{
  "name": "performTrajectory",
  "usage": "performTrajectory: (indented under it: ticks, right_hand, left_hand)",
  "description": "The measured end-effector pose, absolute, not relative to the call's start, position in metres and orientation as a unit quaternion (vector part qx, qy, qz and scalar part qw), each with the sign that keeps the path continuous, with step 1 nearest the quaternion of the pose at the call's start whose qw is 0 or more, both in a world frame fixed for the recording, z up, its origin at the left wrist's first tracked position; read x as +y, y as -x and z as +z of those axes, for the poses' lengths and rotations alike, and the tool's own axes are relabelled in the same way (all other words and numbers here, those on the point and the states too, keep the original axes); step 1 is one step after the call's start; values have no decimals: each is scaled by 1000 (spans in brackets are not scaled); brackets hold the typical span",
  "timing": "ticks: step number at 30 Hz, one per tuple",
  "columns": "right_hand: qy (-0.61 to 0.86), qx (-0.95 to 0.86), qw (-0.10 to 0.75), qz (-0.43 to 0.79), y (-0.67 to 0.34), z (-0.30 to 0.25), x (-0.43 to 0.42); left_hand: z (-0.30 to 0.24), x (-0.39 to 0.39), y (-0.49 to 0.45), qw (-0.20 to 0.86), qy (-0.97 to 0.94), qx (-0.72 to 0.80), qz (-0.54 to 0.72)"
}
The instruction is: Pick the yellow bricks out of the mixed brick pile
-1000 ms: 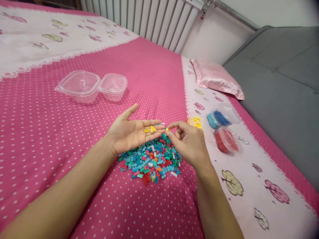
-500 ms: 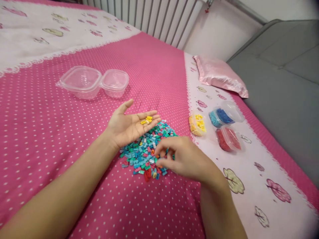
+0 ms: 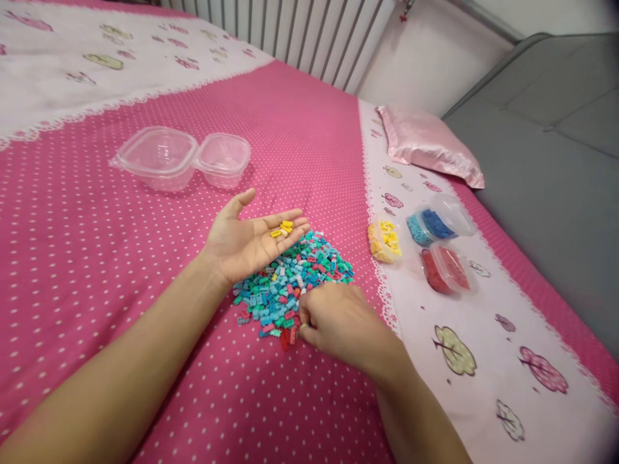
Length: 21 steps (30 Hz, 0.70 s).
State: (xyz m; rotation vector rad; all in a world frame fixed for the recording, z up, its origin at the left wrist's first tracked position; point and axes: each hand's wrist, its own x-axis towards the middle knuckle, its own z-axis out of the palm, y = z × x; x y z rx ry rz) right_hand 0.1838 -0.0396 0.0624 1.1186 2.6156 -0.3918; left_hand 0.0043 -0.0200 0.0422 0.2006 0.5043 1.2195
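You are holding your left hand (image 3: pixel 244 248) spread wide, palm up, over the far left edge of the pile of small multicoloured plastic building bricks (image 3: pixel 278 293). A few small yellow plastic bricks (image 3: pixel 283 229) are lying loose on its fingers. Your right hand (image 3: pixel 345 322) is reaching down at the near right side of the pile, thumb and forefinger standing narrow; a pale-yellow piece (image 3: pixel 304 327) is showing at the fingertips, though you cannot tell whether it is being gripped.

The pile is resting on the pink, white-dotted fabric bedspread (image 3: pixel 271 399), mostly blue and green, with red and pink among it. To the right, a clear plastic container of yellow bricks (image 3: pixel 378 250) is standing nearest the pile; beyond it, light-blue bricks (image 3: pixel 418 230) and dark-blue bricks (image 3: pixel 439 223) are sitting in clear plastic, with a clear plastic container of red bricks (image 3: pixel 434 272) standing just nearer. Far left, two clear plastic tubs (image 3: pixel 167 177) are standing side by side.
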Motion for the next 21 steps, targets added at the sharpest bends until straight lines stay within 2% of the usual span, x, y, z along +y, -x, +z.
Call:
performTrajectory:
  ticks: [6,13,21]
  right_hand:
    - [-497,858,9,-127,-206,60,-6]
    - [-537,825,-106,-142,-218,62,7]
    - [-481,799,-305,-193,-212,59,6]
  left_hand:
    - [40,-20,-3,790,-107,224,560]
    - [41,-20,-5,791,-114,233,554]
    - [44,-23,-10,821,-121,225,510]
